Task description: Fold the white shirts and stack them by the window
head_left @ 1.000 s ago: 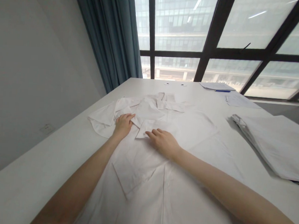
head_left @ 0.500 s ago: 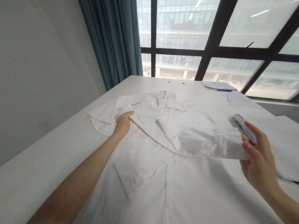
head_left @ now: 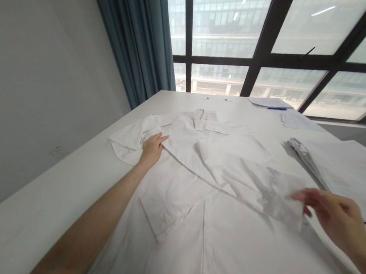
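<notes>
A white shirt (head_left: 182, 183) lies spread on the white table (head_left: 56, 203), collar toward the window. My left hand (head_left: 151, 148) rests flat on the shirt near its left shoulder, fingers stretched out and pressing the cloth down. One sleeve (head_left: 261, 188) lies diagonally across the shirt body toward the right. My right hand (head_left: 331, 214) is at the sleeve's cuff end, low over the table, with forefinger and thumb pinching the cuff's edge.
A stack of folded white garments (head_left: 340, 173) lies at the right edge. Papers (head_left: 297, 120) and a blue pen (head_left: 277, 108) sit at the far right by the window. A blue curtain (head_left: 139, 46) hangs at the back left, beside a wall.
My right hand took the sleeve from the shirt's middle, swung it out to the right, then lowered it onto the shirt. My left hand stayed in place.
</notes>
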Motion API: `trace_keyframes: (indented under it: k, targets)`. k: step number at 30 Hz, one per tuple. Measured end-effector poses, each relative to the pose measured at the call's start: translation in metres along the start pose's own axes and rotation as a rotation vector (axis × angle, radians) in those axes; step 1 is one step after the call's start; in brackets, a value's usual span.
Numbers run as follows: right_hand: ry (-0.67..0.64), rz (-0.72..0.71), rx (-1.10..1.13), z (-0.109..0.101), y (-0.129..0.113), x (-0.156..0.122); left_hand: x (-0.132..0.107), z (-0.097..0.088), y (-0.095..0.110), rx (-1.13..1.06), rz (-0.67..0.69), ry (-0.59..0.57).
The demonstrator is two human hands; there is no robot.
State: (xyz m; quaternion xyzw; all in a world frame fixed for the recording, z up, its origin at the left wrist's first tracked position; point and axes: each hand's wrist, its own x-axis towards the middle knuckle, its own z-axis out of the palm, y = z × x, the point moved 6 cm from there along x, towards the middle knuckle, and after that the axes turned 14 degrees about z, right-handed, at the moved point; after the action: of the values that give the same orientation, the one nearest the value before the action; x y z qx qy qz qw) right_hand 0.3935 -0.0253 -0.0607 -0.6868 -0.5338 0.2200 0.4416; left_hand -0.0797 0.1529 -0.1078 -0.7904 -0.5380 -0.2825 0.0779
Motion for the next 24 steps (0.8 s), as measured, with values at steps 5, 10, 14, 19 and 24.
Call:
trace_keyframes:
  k: [5,10,14,19,24]
  targets:
    - [0.083,0.109,-0.042,-0.01,0.016,0.007,0.0,0.0,0.001,0.014,-0.004,0.005]
    - [0.001,-0.095,-0.386,0.01,0.042,0.026,-0.001,0.0,0.007,0.054,0.055,-0.029]
    - [-0.066,-0.302,-0.452,0.024,0.051,0.026,-0.001,0.0,0.01,0.078,0.088,-0.04]
    - [-0.1,-0.26,-0.415,0.027,0.038,0.018,-0.002,0.001,0.01,0.071,0.069,-0.046]
    - [-0.069,-0.044,-0.186,0.013,0.023,0.013,-0.003,-0.001,0.011,0.039,0.054,-0.034]
